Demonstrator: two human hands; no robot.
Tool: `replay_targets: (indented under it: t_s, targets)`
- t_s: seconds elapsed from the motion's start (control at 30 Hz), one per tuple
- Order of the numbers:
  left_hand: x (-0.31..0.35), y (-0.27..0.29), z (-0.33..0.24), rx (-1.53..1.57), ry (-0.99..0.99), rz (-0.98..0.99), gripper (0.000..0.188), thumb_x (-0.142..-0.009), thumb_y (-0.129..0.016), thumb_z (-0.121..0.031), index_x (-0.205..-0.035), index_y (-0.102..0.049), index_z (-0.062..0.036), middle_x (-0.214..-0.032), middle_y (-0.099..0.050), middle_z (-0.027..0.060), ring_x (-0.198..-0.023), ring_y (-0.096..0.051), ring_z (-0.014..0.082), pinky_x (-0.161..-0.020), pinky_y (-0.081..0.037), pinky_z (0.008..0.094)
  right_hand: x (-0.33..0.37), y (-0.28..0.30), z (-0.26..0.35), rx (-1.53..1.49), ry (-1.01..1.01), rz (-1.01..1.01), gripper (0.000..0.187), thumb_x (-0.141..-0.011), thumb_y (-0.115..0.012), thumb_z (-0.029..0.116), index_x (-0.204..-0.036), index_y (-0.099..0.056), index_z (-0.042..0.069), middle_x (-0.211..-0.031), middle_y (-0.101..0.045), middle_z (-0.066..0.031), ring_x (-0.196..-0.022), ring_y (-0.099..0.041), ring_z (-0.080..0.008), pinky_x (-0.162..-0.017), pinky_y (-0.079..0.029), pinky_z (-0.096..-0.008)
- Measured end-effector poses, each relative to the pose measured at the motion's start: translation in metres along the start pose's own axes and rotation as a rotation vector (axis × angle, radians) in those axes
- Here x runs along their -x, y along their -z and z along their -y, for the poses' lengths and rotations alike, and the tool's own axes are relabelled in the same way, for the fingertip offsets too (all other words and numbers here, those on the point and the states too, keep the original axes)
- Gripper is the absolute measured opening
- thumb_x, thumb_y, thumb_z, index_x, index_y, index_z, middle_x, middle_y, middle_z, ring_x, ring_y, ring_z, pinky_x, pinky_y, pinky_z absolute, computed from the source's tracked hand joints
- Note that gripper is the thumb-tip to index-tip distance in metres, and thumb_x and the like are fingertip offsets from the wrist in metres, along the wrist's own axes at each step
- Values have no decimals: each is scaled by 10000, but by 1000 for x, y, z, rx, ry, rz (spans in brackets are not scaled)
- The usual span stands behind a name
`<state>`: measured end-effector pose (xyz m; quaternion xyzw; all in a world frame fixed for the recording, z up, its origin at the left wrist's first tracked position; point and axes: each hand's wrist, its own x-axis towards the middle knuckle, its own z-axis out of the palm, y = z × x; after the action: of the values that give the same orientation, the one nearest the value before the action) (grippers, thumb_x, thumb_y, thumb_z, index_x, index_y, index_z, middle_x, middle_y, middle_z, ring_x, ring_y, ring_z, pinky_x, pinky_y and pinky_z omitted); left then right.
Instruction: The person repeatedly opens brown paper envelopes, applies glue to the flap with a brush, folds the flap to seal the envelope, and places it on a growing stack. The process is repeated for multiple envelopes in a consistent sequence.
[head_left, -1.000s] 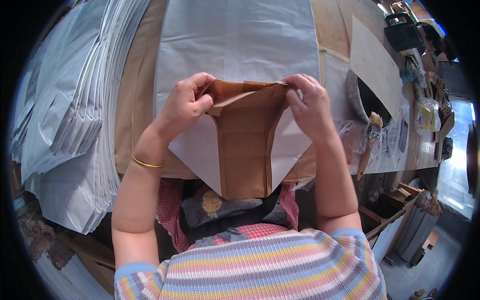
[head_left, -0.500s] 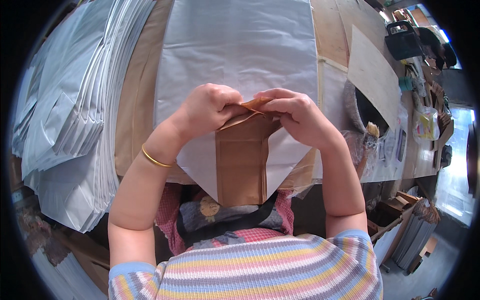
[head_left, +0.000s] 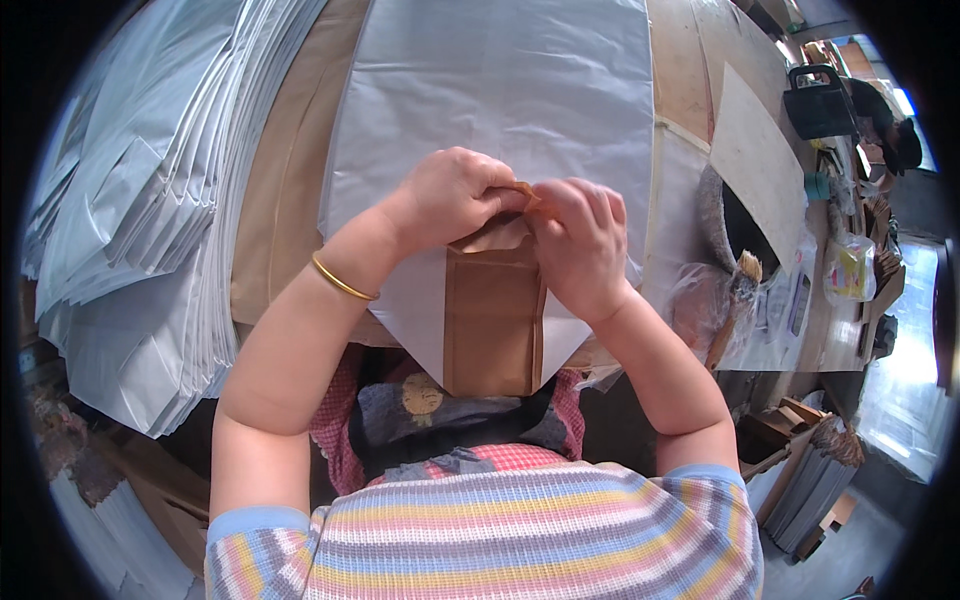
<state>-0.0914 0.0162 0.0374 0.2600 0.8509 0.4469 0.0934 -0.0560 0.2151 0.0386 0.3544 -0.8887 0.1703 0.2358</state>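
A large white paper bag [head_left: 490, 90] lies flat on the table before me, its near end folded to a tapered shape. Down the middle of that end runs a brown paper strip [head_left: 492, 325], whose upper edge is lifted and creased. My left hand [head_left: 450, 197] pinches the raised brown paper from the left, a gold bangle on its wrist. From the right, my right hand [head_left: 582, 235] grips the same paper, its fingers close to the left ones and slightly blurred. The fingertips partly hide the fold between them.
Stacked white paper bags [head_left: 150, 200] fan out at the left, overhanging the table edge. Brown paper [head_left: 285, 200] lies under the work. To the right are a beige board [head_left: 757, 160], a brush [head_left: 738, 300] in clear plastic and a black handled container [head_left: 820, 105].
My right hand has turned more upright and drawn closer to the left. My left hand has shifted slightly right and away from me. The brown paper's raised edge is pinched more tightly together.
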Motion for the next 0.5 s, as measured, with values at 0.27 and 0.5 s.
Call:
replay_targets:
  t_s: [0.27,0.5]
  targets:
    - [-7,-5,7,5,-40,26,161,-851,-654,-108,-928,-693,27,-810,-677,173,-705,-637,287,-661,-506,359,-7,-7,-6,-143,-76,70,129,-651,-700,50,-765,-644,75,-1023,-591,2,-979,-562,-214,-833,-424,-383]
    - [-14,-5,19,29,23,-27,185,-793,-665,-112,-901,-684,37,-812,-672,206,-694,-644,269,-641,-500,351,21,-7,11,-8,100,-33,69,-706,-640,61,-771,-633,86,-936,-598,-1,-938,-573,-176,-842,-439,-370]
